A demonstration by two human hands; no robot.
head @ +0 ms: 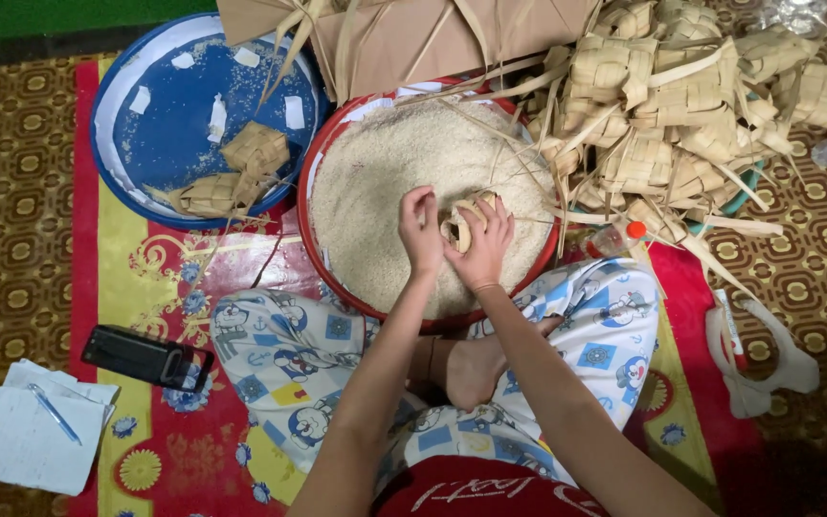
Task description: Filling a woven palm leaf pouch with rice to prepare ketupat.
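Observation:
A red round basin (310, 206) full of white rice grains (385, 163) sits in front of my crossed legs. Over the rice, my right hand (482, 251) grips a small woven palm-leaf pouch (461, 222). My left hand (420, 230) is pinched at the pouch's left side, fingers touching it. Loose leaf strips trail from the pouch across the rice.
A blue round tray (160, 144) at the upper left holds two woven pouches (236, 168) and white scraps. A heap of woven pouches (691, 105) lies at the upper right. A black phone (145, 357), paper with a pen (35, 436), a white plastic piece (758, 359) lie on the mat.

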